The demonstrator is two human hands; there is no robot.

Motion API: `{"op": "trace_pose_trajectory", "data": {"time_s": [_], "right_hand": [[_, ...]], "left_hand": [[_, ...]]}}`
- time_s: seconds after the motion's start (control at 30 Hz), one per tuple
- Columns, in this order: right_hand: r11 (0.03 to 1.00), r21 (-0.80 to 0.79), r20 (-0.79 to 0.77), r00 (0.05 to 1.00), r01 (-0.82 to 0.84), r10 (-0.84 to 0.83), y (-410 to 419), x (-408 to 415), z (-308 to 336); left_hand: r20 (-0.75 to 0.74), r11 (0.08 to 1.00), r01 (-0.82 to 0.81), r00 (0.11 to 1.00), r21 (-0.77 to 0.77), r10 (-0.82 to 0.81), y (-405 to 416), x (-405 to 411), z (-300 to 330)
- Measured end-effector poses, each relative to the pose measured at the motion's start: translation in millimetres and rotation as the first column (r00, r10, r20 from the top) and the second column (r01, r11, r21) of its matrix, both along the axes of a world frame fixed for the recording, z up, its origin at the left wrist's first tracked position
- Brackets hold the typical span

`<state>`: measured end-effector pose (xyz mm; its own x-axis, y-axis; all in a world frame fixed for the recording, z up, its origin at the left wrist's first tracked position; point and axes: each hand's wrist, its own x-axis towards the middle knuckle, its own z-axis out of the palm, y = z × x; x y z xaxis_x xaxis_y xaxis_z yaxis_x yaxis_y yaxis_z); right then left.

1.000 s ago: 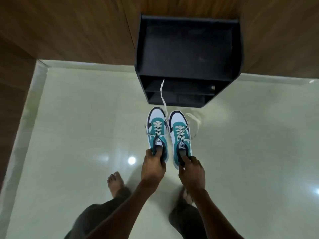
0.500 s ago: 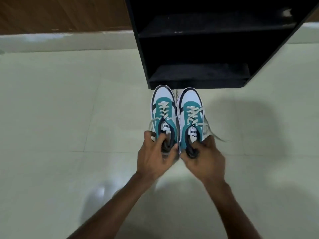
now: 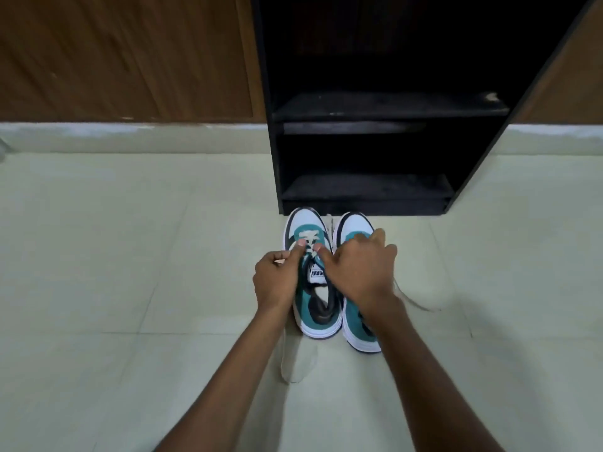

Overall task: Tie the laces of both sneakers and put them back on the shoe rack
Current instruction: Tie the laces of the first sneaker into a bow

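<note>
sneakers [image 3: 329,278] now sit on the floor [image 3: 130,256] near the rack [image 3: 359,190]; our left hand [image 3: 277,282] and right hand [image 3: 362,272] have let go of the heels, fingers pinching the left shoe's laces [image 3: 310,244] to start tying.

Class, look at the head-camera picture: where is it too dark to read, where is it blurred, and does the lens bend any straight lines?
Head view: the upper shoe rack interior is nearly black, so its contents cannot be read; the right hand is smeared by motion blur over the right sneaker; the wide lens slants the rack's right side; the floor is evenly lit, without glare.
</note>
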<state>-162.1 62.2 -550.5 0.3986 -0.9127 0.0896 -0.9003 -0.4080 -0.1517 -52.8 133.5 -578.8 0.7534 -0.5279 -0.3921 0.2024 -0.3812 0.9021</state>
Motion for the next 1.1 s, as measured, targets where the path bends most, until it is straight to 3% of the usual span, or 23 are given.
{"op": "trace_pose_trajectory", "data": {"time_s": [0.07,0.13,0.23,0.33,0.37,0.43,0.5,0.6,0.7,0.87,1.0,1.1], "right_hand": [[0.988,0.133,-0.015,0.997,0.078,-0.076,2,13,8],[0.959,0.248,0.130,0.976,0.140,-0.176,2,18,15],[0.927,0.343,0.402,0.868,0.153,-0.292,3,17,19],[0.908,0.396,0.516,0.785,0.135,-0.342,8,20,20],[0.891,0.446,0.596,0.713,0.089,-0.370,9,20,24],[0.838,0.538,0.745,0.515,-0.090,-0.424,8,19,36],[0.808,0.545,0.806,0.407,-0.225,-0.430,2,16,50],[0.790,0.495,0.824,0.484,-0.363,-0.294,-9,10,67],[0.767,0.450,0.808,0.574,-0.457,-0.132,-15,3,77],[0.693,0.496,0.808,0.571,-0.523,-0.147,-25,-8,81],[0.782,0.429,0.779,0.624,-0.452,-0.067,-25,-2,72],[0.836,0.414,0.811,0.562,-0.359,-0.161,-30,1,68]], "left_hand": [[-0.153,0.998,-0.046,0.988,-0.050,0.037,-7,2,12],[-0.268,0.991,-0.081,0.962,-0.110,0.049,-8,2,26],[-0.334,0.967,-0.107,0.942,-0.233,0.023,-3,-2,41],[-0.394,0.908,-0.108,0.917,-0.404,-0.067,-1,-8,50],[-0.401,0.885,-0.101,0.910,-0.455,-0.103,-1,-10,56],[-0.321,0.840,-0.053,0.935,-0.541,-0.148,-3,-10,66],[-0.096,0.837,0.106,0.978,-0.538,-0.185,-7,-7,73],[0.221,0.805,0.392,0.919,-0.445,-0.325,-16,6,77],[0.340,0.750,0.527,0.845,-0.401,-0.412,-23,23,76],[0.438,0.765,0.541,0.816,-0.350,-0.377,-22,42,77],[0.542,0.737,0.607,0.743,-0.297,-0.394,-24,47,72],[0.549,0.757,0.583,0.752,-0.296,-0.365,-22,49,71]]}}
